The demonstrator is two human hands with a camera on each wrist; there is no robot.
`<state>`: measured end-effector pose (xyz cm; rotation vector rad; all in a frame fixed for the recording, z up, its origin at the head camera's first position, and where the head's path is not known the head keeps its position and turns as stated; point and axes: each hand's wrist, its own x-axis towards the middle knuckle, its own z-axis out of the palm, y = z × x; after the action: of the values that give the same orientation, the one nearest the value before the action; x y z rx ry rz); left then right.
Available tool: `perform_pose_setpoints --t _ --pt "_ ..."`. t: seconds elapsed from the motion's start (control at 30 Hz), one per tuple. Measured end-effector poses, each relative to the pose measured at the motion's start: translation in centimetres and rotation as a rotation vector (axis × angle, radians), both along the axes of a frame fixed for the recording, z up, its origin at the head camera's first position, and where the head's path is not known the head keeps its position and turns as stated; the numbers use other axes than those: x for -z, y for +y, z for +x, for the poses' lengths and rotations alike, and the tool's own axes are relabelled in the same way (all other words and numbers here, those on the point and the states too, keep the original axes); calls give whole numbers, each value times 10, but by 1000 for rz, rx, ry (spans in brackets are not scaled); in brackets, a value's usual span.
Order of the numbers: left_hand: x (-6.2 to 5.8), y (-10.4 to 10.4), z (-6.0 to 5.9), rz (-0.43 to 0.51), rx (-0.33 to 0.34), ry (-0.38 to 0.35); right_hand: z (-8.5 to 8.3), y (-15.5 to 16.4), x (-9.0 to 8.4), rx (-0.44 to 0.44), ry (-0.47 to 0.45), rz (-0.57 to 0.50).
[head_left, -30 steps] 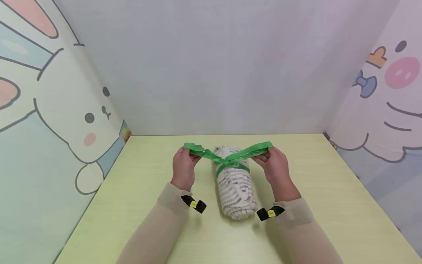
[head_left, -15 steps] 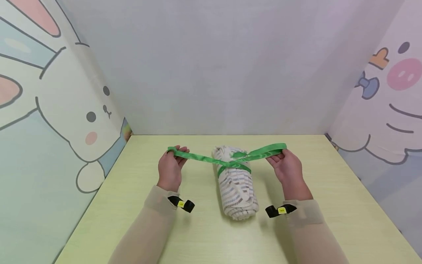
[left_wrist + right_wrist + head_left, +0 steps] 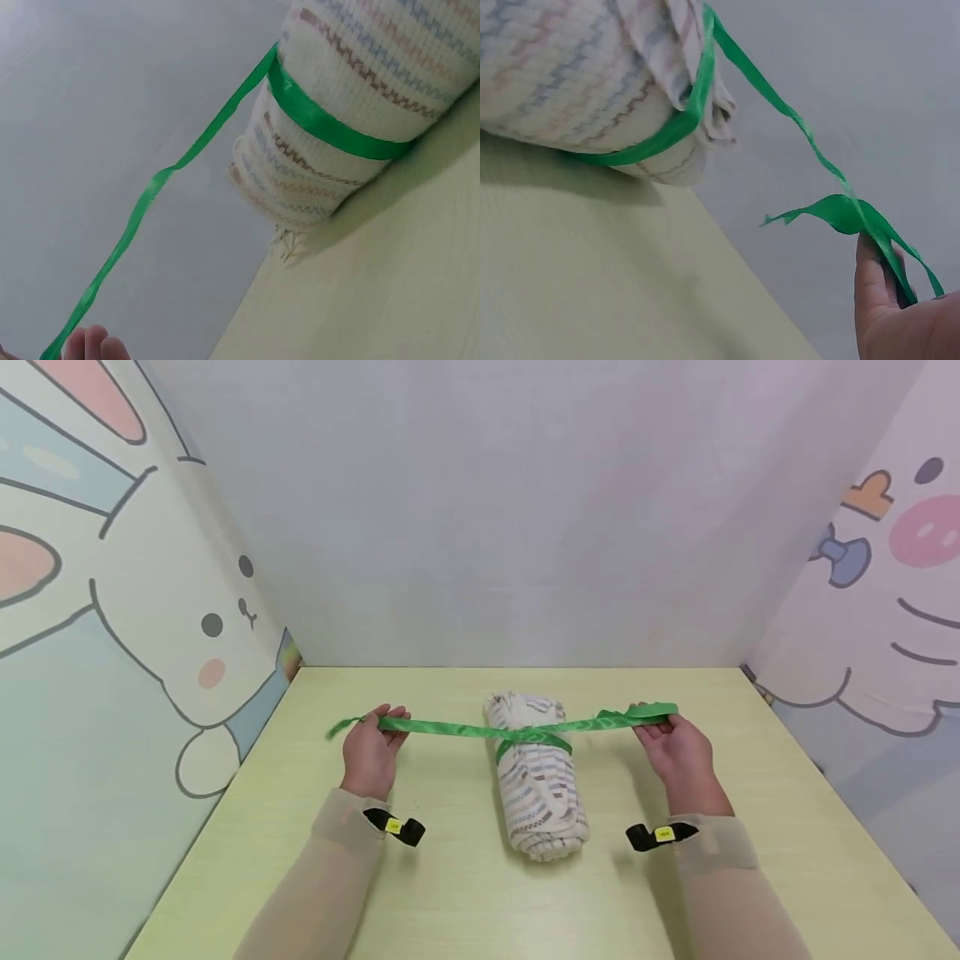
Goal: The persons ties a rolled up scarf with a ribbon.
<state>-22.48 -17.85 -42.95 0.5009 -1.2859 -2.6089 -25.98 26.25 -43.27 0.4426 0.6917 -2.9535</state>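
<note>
A rolled cloth (image 3: 542, 802), cream with blue and brown striped rows, lies lengthwise on the table. Around its upper part runs a green ribbon (image 3: 450, 728), crossed on top, with its two ends drawn out sideways. The left hand (image 3: 369, 757) pinches one end, whose tip sticks out past the thumb. On the other side the right hand (image 3: 681, 758) pinches the second end, where the ribbon folds back in a loop with a loose tail. In the left wrist view the ribbon band (image 3: 322, 120) lies snug against the roll; only some fingertips (image 3: 94, 345) show there.
The pale yellow table (image 3: 450, 893) reaches back to a plain grey wall (image 3: 517, 510). Cartoon-printed panels stand on both sides, a rabbit (image 3: 172, 635) at left and a pink-nosed figure (image 3: 900, 610) at right. Each sleeve cuff carries a small black camera (image 3: 405, 831).
Both hands have moved apart, left hand leftward and right hand rightward. The ribbon between them has straightened and its crossing sits lower against the roll. The cloth has stayed in place.
</note>
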Motion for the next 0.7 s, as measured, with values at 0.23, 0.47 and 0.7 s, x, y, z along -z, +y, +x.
perform_pose_setpoints --t 0.23,0.47,0.7 --pt "12 -4 1 90 -9 -61 -9 28 20 52 -138 -282" --pt "18 -6 1 150 -38 -104 -10 46 30 86 -156 -308" --pt "31 -13 -2 99 -85 -160 -10 60 33 119 -170 -207"
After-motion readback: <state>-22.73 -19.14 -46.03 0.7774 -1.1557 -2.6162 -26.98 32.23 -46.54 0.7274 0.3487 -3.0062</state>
